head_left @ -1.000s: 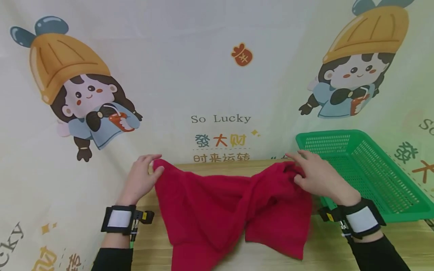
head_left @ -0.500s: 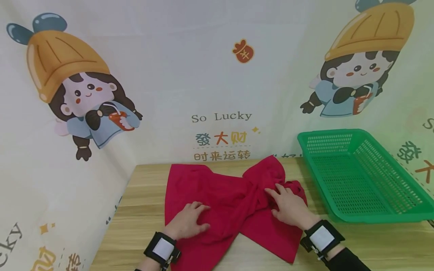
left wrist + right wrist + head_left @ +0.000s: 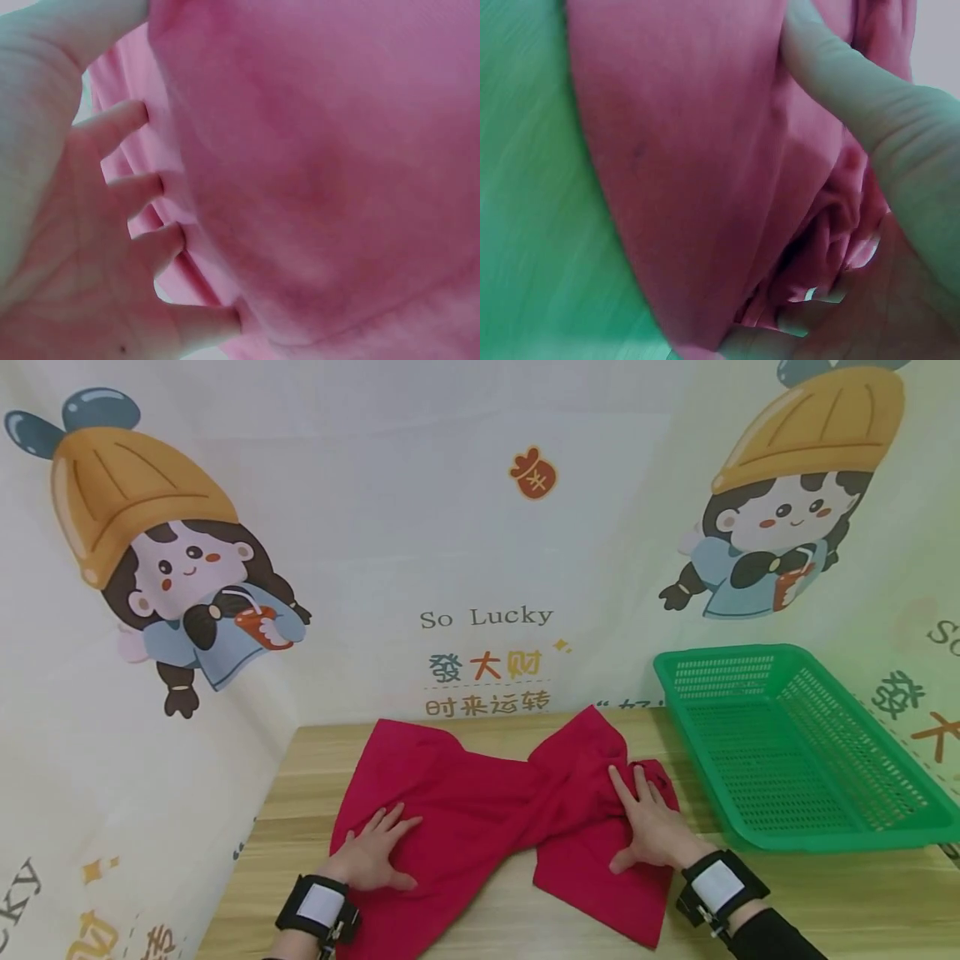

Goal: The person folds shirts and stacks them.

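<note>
A red cloth (image 3: 480,810), twisted at its middle, lies spread across the wooden table in the head view. On its left half rests my left hand (image 3: 372,853), fingers spread. In the left wrist view, the fingertips (image 3: 161,184) touch the fabric (image 3: 322,165). My right hand (image 3: 651,828) lies over the bunched right part, fingers spread and thumb apart. The right wrist view shows the thumb (image 3: 840,71) against the red cloth (image 3: 675,150), with crumpled folds by the other fingers. Part of the cloth's near left end runs out of the head view.
A green perforated plastic basket (image 3: 795,843) stands on the right, just beyond my right hand. The wooden table (image 3: 270,843) ends at a printed backdrop (image 3: 360,635) behind and to the left.
The cloth, earlier held up by both hands at its far corners, came down onto the table. Since then my left hand has slid left, spreading the left half; my right hand has shifted slightly right.
</note>
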The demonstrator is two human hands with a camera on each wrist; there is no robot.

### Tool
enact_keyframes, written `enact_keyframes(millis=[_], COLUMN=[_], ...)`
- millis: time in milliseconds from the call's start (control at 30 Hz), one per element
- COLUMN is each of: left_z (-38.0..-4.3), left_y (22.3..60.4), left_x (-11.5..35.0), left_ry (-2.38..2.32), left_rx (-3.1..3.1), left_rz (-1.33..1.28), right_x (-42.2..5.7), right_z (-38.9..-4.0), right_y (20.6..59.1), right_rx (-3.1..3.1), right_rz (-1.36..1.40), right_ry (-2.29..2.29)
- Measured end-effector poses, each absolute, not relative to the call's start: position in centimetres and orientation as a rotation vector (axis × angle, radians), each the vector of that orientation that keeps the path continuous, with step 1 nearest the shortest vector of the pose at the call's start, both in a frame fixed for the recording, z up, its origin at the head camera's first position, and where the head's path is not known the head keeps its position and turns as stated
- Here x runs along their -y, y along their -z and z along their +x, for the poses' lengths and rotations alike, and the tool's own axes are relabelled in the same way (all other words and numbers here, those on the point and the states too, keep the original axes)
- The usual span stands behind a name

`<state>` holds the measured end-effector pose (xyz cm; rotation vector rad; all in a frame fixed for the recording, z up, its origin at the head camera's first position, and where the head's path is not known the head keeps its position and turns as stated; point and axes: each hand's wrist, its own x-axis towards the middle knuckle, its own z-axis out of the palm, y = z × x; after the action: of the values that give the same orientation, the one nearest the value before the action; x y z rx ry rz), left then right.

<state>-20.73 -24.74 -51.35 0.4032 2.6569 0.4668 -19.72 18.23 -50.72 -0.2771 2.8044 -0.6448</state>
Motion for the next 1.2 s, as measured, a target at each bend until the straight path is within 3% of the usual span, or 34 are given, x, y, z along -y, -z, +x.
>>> enact_keyframes(millis=[367,567,767,933,1200], left_z=[-21.2,-20.9,-21.7,-23.7,-25.0], left_y=[50.7,49.7,49.4,50.4,51.8], left_x=[29.4,27.4,24.8,23.7,22.2], left_ry=[-0.528,-0.444,-0.433,-0.498,-0.417], left_rx=[-2.642,-2.746,-2.977,-2.912,-2.789], left_rz=[0.341,0.289,0.379,0.35,0.219], right_x=[-19.5,-17.5,-14.1,-11.0,-10.3], right_z=[-22.7,-23.5,-24.9,-27.9,-30.6], right_y=[49.7,48.8,47.0,48.4,50.4], right_rx=[-2.888,-3.073,-3.117,-2.928,-2.978], right_rz=[-0.2,-0.372,-0.347,-0.239,-0.188], right_ry=[0.457,0.238,0.529,0.687,0.498])
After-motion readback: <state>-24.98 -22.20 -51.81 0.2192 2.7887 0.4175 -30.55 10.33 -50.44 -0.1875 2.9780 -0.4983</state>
